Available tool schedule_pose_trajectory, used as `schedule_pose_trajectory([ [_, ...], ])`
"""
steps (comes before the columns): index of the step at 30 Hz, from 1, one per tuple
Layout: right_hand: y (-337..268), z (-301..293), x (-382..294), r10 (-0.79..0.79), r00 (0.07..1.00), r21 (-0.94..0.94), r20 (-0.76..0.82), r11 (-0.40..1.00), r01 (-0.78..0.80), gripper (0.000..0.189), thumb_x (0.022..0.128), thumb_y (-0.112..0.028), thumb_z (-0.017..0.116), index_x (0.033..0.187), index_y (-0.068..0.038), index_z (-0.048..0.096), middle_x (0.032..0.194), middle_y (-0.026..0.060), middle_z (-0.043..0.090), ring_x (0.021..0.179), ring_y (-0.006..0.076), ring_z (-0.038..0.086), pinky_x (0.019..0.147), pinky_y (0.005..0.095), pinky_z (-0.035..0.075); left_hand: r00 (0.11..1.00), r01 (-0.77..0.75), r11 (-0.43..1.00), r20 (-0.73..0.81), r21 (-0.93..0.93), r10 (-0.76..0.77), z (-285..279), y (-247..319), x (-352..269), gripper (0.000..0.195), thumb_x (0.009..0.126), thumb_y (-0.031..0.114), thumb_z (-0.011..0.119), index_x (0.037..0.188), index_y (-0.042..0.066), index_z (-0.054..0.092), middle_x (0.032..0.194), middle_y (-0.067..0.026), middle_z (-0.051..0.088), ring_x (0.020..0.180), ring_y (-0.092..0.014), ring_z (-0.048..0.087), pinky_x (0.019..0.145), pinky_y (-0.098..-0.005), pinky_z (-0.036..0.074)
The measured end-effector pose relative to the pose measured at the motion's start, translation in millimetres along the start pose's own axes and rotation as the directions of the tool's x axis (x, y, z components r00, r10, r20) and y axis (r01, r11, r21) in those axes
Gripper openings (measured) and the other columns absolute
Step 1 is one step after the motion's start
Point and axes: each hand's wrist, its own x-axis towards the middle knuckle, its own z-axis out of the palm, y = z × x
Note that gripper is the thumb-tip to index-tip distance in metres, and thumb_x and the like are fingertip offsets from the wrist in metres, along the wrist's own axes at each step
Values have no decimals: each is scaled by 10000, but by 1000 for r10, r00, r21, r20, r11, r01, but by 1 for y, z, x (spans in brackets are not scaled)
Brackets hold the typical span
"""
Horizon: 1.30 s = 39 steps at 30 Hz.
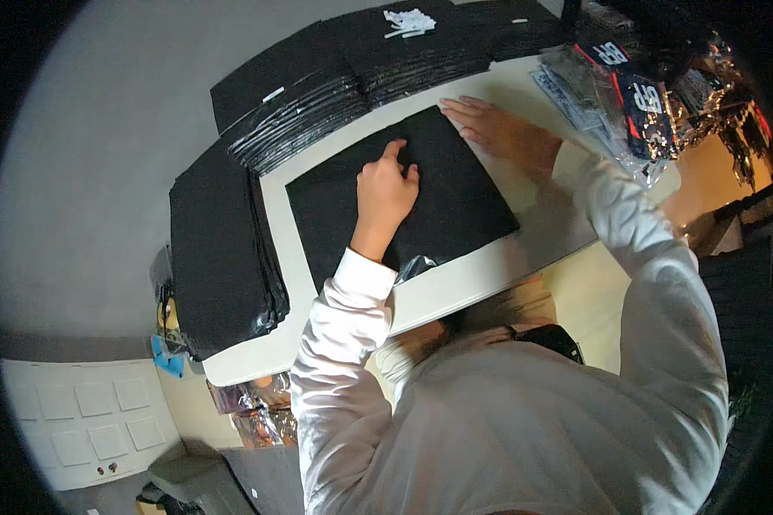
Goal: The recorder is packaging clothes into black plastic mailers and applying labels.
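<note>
A flat black fabric panel (454, 199) lies on the white table (470, 283) before me, with a bit of shiny clear plastic at its near edge. My left hand (388, 187) is on the panel, index finger stretched out, thumb apart, holding nothing. My right hand (483, 125) rests palm down with fingers spread at the panel's far right corner, its fingertips next to the fabric's edge. Beyond the panel stand stacks of folded black pieces (303, 116) with shiny plastic edges. Another black stack (222, 257) lies to the left.
White strips (410, 23) lie in a pile on a far stack. Clear-bagged packages (647, 109) with dark, red and white printing crowd the right end of the table. Shiny packages (264, 412) sit below the table's left end. A white panelled door (90, 418) stands at lower left.
</note>
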Motion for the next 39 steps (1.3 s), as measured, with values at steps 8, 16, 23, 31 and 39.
schedule_pose_trajectory([
  [8,19,14,10,31,987,35,159,999,-37,610,1107,-265,479,1663,-102,287,1736,68,293,1606,326,252,1305,498,236,999,12,999,35,41,-13,-1,15,-14,239,906,196,751,1110,78,792,728,-141,721,678,-323,741,661,-415,588],
  [16,24,16,12,-49,998,-46,41,998,51,644,1103,-418,471,1682,-206,285,1748,6,292,1582,360,305,1246,568,276,962,-272,961,10,-43,272,0,22,-10,236,837,147,815,1063,80,803,873,-130,703,822,-311,705,738,-407,565],
  [23,28,24,13,-87,995,-44,40,995,88,673,1091,-499,495,1676,-214,321,1743,2,306,1586,344,294,1262,536,239,924,-353,918,89,-179,372,0,15,-3,317,892,196,808,1187,79,787,1253,-145,753,1203,-332,694,1030,-428,540],
  [31,27,24,8,-87,996,-42,9,995,88,666,1068,-498,544,1659,-246,368,1736,-8,326,1590,337,291,1256,529,248,831,-389,918,403,-75,385,-7,24,-19,592,943,444,752,1437,132,656,1573,-139,551,1531,-325,423,1250,-576,315],
  [39,26,24,10,-80,997,-24,11,996,80,651,1072,-505,538,1650,-248,383,1740,-9,317,1592,334,286,1272,522,231,782,-408,911,539,65,311,-28,31,-58,794,930,609,684,1577,186,505,1724,-168,302,1591,-447,245,1241,-708,218],
])
